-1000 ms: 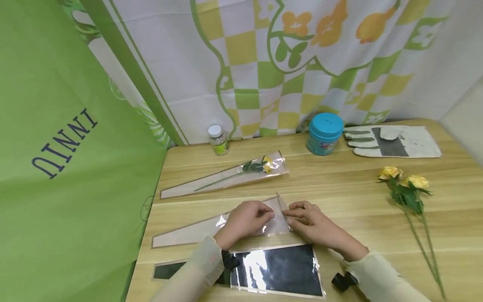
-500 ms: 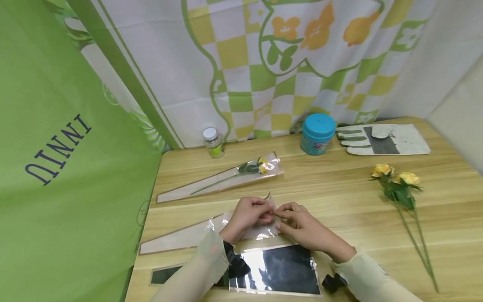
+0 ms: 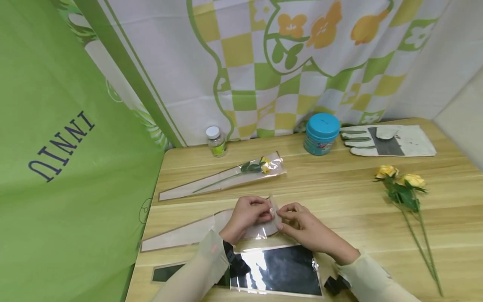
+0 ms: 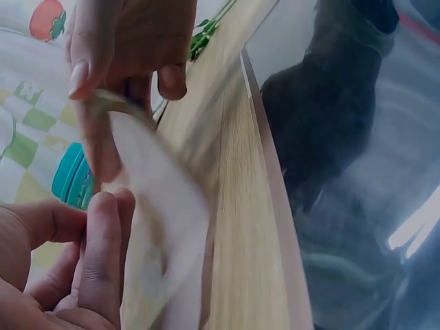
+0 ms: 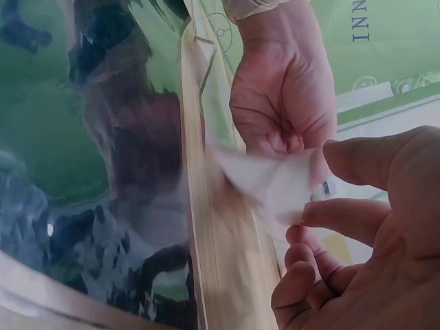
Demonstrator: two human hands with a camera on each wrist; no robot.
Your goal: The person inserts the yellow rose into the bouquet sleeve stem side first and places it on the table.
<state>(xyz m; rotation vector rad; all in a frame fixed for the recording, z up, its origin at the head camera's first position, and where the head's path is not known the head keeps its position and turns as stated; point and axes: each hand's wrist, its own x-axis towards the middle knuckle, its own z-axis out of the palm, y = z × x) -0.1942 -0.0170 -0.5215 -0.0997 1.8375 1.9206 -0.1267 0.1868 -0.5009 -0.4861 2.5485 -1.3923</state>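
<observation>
A tapered flower sleeve (image 3: 185,231), pale with a clear film front and brown edging, lies on the table with its wide end bent up between my hands. My left hand (image 3: 247,216) pinches the film near that end. On the same end, the fingers and thumb of my right hand (image 3: 307,228) pinch the edge from the right. The sleeve's mouth (image 4: 161,185) looks raised and blurred in the left wrist view. In the right wrist view, a pale corner of the sleeve (image 5: 275,182) reaches the right thumb and forefinger.
A black sleeve (image 3: 290,268) lies in front of the hands. Behind them is a sleeve holding a yellow rose (image 3: 265,165). Two loose yellow roses (image 3: 403,196) lie right. At the back stand a small bottle (image 3: 216,142), a blue tub (image 3: 322,134) and a glove (image 3: 388,140).
My right hand has shifted left, closer to my left hand. The sleeve's wide end, flatter before, is now bent upward between them. The head view has swayed slightly.
</observation>
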